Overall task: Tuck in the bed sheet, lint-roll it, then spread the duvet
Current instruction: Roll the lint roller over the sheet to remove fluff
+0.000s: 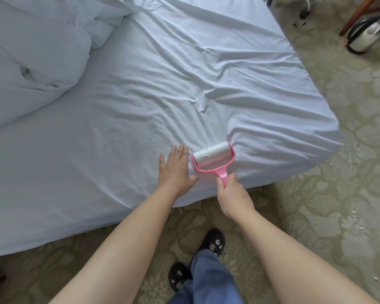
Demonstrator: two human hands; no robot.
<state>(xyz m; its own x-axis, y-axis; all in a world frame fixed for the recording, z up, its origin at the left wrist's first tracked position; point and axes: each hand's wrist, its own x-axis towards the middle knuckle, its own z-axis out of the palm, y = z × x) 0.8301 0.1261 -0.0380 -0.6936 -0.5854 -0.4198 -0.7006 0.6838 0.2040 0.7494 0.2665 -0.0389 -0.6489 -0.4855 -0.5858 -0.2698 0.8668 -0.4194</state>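
Left hand [176, 170] flat, fingers spread on the bed sheet [119, 110], right hand [233, 191] grip curled round the pink lint roller [213, 159] handle, duvet [31, 51] bunched beyond, kettle [367, 34] on the carpet [349, 194]

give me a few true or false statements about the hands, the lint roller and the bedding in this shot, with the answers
1. The right hand grips the pink handle of the lint roller. True.
2. The left hand is curled round a fold of the bed sheet. False: it lies flat on the sheet, fingers straight, beside the roller.
3. The duvet is spread smoothly over the whole bed. False: it is bunched up at the far left of the bed, leaving the sheet bare.
4. The roller's white drum rests on the sheet near the bed's near edge. True.
5. A metal kettle stands on the bed. False: it is on the carpet, right of the bed.
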